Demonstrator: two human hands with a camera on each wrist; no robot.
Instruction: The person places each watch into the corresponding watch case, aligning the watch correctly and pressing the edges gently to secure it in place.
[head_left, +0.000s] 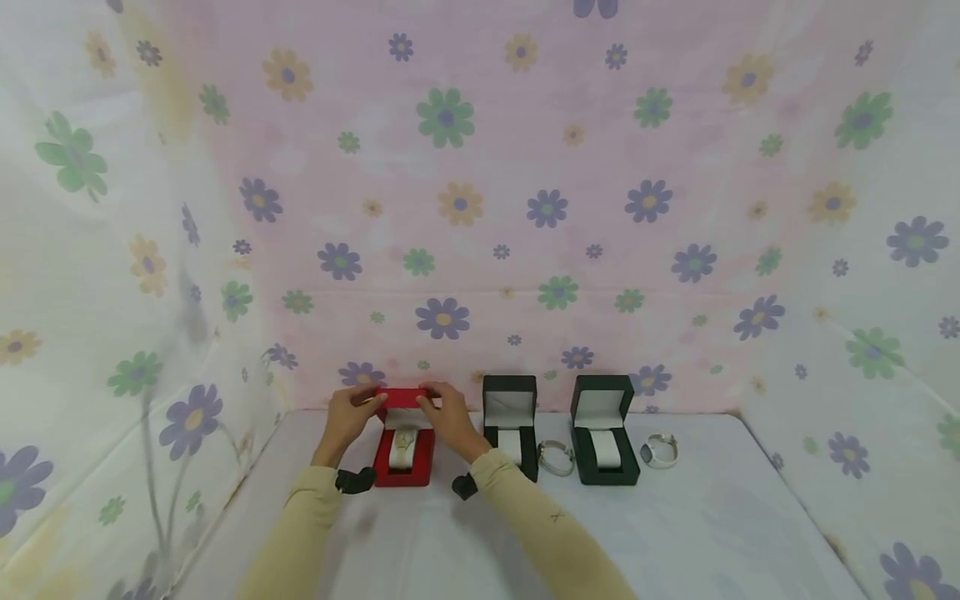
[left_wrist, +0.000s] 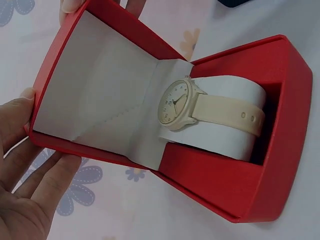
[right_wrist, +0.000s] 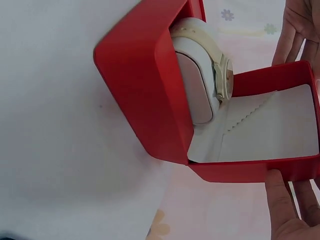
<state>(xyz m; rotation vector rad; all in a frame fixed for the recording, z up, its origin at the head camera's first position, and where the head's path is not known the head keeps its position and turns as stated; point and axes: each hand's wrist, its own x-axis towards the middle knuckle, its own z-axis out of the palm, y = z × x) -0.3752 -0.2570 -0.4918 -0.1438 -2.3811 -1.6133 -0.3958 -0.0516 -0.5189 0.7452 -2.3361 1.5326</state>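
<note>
On the white-covered table (head_left: 712, 525), a red, hinged watch box (head_left: 402, 479) stands open, its lid (head_left: 402, 400) midway between left hand (head_left: 348, 421) and right hand (head_left: 452, 421), each pinching a side; below, around a white cushion (left_wrist: 210, 145), a cream-strapped watch (left_wrist: 220, 110) runs front-to-back.

Left hand (head_left: 348, 419) and right hand (head_left: 453, 419) near each other, in pinch grips, forearms (head_left: 540, 517) outstretched.

The box (left_wrist: 289, 145) is red, the watch (left_wrist: 212, 111) cream, the backdrop (head_left: 495, 167) flower-patterned pink.
</note>
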